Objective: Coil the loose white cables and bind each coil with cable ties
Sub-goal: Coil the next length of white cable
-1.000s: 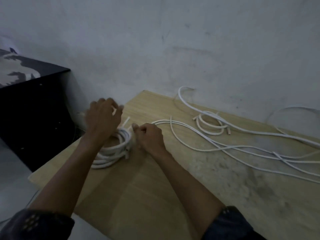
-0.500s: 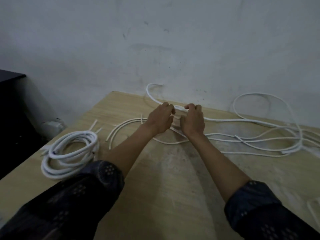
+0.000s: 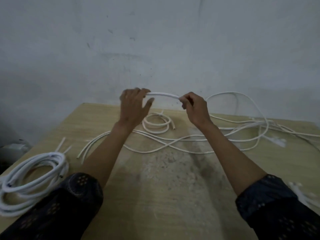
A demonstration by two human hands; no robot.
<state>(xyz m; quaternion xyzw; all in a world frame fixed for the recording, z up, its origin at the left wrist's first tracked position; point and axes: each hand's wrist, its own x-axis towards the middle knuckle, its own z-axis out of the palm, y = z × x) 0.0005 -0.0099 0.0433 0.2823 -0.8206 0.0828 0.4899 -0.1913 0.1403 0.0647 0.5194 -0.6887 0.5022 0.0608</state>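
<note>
white cable (image 3: 162, 94) pinched, left hand (image 3: 133, 105), right hand (image 3: 195, 108)

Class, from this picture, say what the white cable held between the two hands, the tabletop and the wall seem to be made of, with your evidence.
Cable: likely plastic-sheathed, smooth, matt white; it bends in a soft arc.
Tabletop: wood or wood-look laminate, with pale grain lines and dusty grey patches.
Wall: probably painted plaster or cement, dull grey and scuffed.
</note>
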